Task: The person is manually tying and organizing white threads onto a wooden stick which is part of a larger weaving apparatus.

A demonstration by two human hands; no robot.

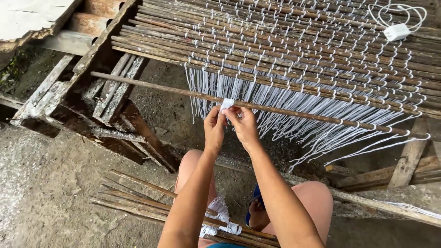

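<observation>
My left hand (214, 127) and my right hand (243, 125) are raised side by side, fingertips pinching white string (227, 104) around a long brown stick (151, 86). That stick lies loose across the front of a mat of sticks (294, 50) tied in rows with white string knots. Many loose white string ends (294, 117) hang down from the mat's front edge behind my hands. My knees and a foot in a blue sandal (255, 202) show below.
A weathered wooden frame (69, 98) carries the mat at the left. Spare sticks (138, 195) with a bundle of white string (221, 216) lie on the concrete floor by my legs. A white charger with cable (397, 31) rests on the mat, top right.
</observation>
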